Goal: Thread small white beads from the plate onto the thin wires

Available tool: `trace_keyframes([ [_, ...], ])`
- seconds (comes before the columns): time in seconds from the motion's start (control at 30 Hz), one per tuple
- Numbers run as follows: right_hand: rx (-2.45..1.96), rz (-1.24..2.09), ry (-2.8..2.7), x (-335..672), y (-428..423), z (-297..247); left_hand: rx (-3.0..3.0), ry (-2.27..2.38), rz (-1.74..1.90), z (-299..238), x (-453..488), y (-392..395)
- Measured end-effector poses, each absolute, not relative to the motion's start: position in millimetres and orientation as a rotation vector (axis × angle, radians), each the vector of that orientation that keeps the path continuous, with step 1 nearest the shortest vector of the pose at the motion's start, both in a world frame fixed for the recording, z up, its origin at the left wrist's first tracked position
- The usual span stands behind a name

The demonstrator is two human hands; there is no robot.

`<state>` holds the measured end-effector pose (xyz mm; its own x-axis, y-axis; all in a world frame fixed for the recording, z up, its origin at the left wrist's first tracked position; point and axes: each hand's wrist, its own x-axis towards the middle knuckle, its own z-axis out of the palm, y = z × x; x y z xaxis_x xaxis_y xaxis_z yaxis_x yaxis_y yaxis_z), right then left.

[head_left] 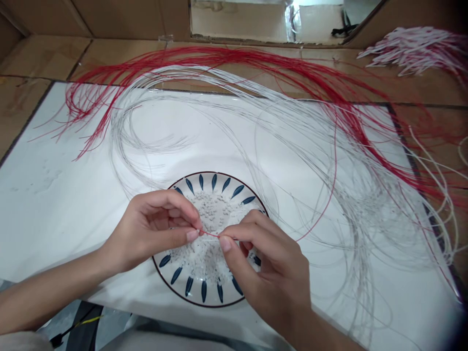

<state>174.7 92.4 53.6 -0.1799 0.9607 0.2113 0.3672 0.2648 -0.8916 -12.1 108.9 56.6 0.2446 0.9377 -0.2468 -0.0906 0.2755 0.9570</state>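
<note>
Over a blue-leaf plate (179, 287), the left hand (157, 229) and right hand (270, 263) pinch one thin red wire (210, 235).
Small white bits (214, 209) fill the plate; long red and white wires (329, 161) lie loose on the white sheet (54, 146).

handcraft workspace, cardboard-lined surface (47, 53), white sheet (54, 219), loose red and white strands (413, 48)

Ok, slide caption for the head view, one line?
Left hand and right hand pinch a thin red strand above a blue-patterned plate of white granules.
</note>
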Motion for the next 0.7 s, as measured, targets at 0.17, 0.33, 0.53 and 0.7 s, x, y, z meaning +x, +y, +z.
trace_keyframes([
  [0.17,-1.227,0.897,-1.712,174.5,91.6,52.9,1.036,1.055,0.878,58.1,-12.2,109.1],
  [0.33,-1.229,0.889,-1.738,174.4,91.9,53.7,1.06,1.076,0.87,60.5,-11.0,108.8],
  [0.53,-1.223,0.924,-1.737,174.5,91.6,53.2,1.054,1.108,0.847,60.6,-9.7,109.3],
  [0.7,-1.185,0.953,-1.734,175.4,91.8,52.6,0.987,1.084,0.841,60.2,-10.8,110.1],
])
